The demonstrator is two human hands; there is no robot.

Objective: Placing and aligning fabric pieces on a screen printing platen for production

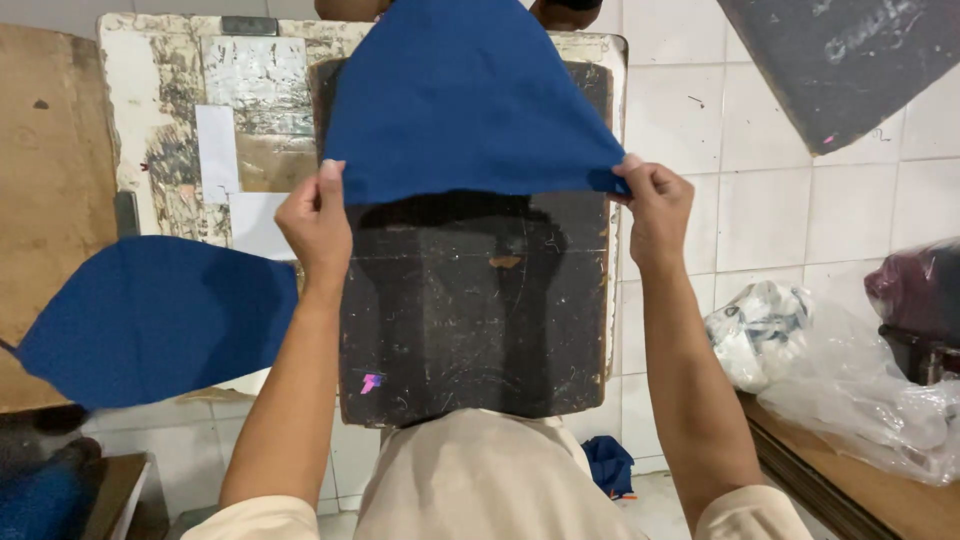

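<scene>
We hold a blue cloth piece [465, 100] up over the black board [470, 310] on the worktop [160, 60]. Our left hand [318, 225] pinches its left bottom corner, fingers closed on it. Our right hand [655, 205] pinches the right corner the same way. The cloth spreads away from us, its long bottom edge running side to side between both hands. Another blue cloth piece [155, 320] lies to the left. A clear plastic bag [860, 395] with cloth inside sits at the right.

Bare black board [470, 320] below blue cloth [460, 100].
</scene>
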